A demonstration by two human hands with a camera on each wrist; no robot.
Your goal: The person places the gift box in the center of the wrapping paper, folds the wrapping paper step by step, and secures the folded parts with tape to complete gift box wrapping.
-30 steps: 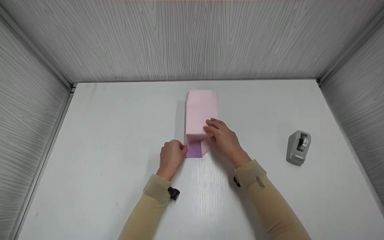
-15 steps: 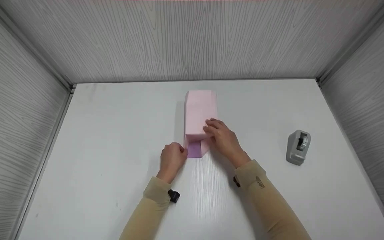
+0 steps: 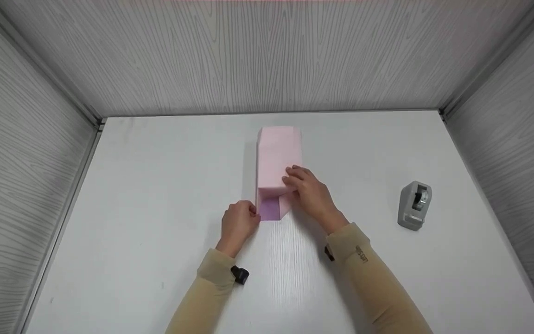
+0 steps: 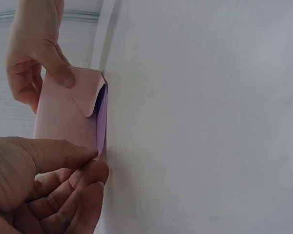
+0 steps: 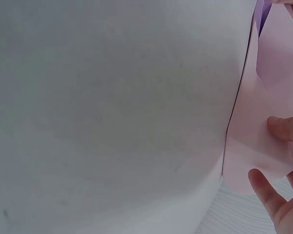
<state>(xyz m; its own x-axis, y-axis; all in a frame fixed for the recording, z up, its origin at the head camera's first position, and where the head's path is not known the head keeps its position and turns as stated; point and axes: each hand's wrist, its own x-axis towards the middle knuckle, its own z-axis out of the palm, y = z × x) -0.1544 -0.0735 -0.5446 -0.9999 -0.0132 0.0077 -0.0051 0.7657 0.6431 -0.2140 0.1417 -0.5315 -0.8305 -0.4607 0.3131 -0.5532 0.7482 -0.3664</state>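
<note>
A long pink paper box [image 3: 276, 155] with a purple inside [image 3: 270, 208] lies on the white table, its near end folded open toward me. At that end's left corner my left hand [image 3: 239, 220] pinches the paper edge between thumb and fingertip, as the left wrist view shows closely. Over the right side of the near end, my right hand [image 3: 313, 195] grips the box, with fingers on top and the thumb against the folded side flap [image 5: 278, 63]. Part of the right hand is cut off in the right wrist view.
A grey tape dispenser [image 3: 414, 205] with a roll of tape stands on the table [image 3: 155, 185] to the right, apart from the hands. Grey wood-grain panels [image 3: 267, 55] enclose the table at the back and both sides.
My left hand has shifted slightly down toward me along the near left corner, still pinching the paper. The right hand and the box have hardly moved.
</note>
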